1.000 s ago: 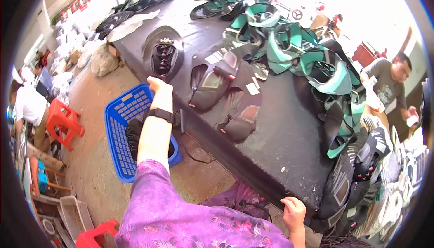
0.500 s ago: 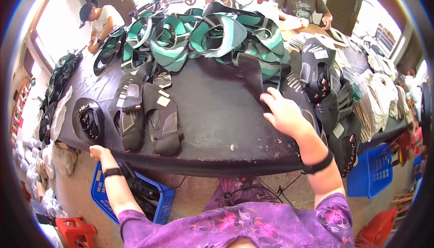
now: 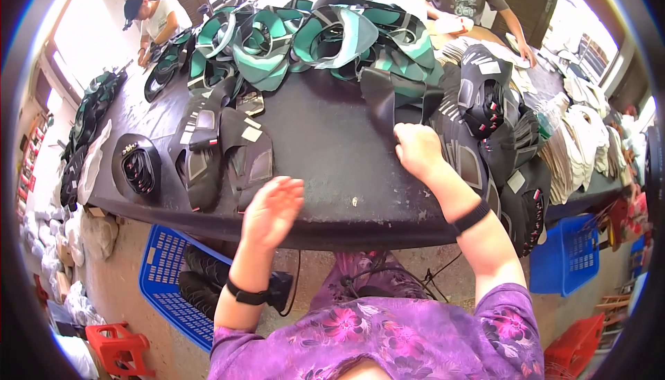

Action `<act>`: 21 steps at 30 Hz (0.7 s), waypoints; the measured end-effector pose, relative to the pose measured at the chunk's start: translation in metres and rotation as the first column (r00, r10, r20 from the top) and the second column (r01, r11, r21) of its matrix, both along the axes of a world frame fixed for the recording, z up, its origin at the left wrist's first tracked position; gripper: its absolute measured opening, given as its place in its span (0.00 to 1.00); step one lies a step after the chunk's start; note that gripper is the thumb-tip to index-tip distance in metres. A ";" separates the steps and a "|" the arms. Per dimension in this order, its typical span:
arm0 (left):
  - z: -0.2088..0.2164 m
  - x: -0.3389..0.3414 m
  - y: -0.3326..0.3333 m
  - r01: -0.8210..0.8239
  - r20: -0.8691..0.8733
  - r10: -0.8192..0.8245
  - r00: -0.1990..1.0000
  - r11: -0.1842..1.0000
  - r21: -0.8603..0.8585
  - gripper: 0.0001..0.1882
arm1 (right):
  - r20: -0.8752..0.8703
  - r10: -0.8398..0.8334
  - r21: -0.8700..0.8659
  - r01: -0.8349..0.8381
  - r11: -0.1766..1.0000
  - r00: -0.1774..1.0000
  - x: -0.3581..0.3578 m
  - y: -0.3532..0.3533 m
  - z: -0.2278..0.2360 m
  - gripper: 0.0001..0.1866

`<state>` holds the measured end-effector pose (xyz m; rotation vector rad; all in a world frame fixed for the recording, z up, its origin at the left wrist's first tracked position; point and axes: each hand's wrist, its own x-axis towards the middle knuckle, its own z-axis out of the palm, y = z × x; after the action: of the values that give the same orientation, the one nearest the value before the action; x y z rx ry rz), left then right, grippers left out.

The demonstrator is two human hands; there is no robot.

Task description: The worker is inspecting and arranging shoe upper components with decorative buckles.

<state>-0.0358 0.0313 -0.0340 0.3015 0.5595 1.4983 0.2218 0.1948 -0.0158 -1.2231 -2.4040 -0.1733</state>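
Note:
My right hand (image 3: 419, 151) is over the right-centre of the dark table (image 3: 325, 158), its fingers closed at the lower edge of a black, teal-backed sheet piece (image 3: 379, 99). That piece hangs from the near side of a heap of teal-and-black curved pieces (image 3: 263, 51). The fingertips are partly hidden, but they seem to pinch its edge. My left hand (image 3: 275, 207) is raised above the table's front edge, fingers stretched out and holding nothing. Beside it lie black shoe uppers (image 3: 249, 151) with pale labels. More black uppers (image 3: 485, 103) are stacked right of my right hand.
A coiled black piece (image 3: 138, 172) lies at the table's left. Pale stacked pieces (image 3: 578, 144) fill the far right. A blue basket (image 3: 173, 290) with black items stands below left, another blue basket (image 3: 568, 255) below right. Two people work across the table; a red stool (image 3: 118, 349) stands lower left.
My left hand has come from the table's left front edge rightward and opened. My right hand has gone from spread fingers to closed ones at the black sheet piece. The view has shifted slightly.

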 end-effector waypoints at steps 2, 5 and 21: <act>-0.016 0.016 0.009 0.107 0.039 -0.104 0.994 0.990 -0.087 0.14 | -0.220 0.223 -0.169 -0.262 0.950 0.950 -0.008 -0.045 0.036 0.07; -0.025 0.034 0.025 0.093 0.021 -0.091 0.996 0.963 -0.253 0.21 | -0.357 0.434 -0.219 -0.525 0.822 0.827 0.007 -0.106 0.063 0.08; -0.017 -0.008 0.130 0.061 -0.711 -0.033 0.703 0.998 0.014 0.30 | -0.441 0.284 -0.271 -0.428 0.862 0.851 0.051 -0.162 0.022 0.36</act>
<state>-0.0439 0.1615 -0.0514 0.9471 1.1331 1.3070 0.2725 0.0333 0.0063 -0.8086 -2.3056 0.6018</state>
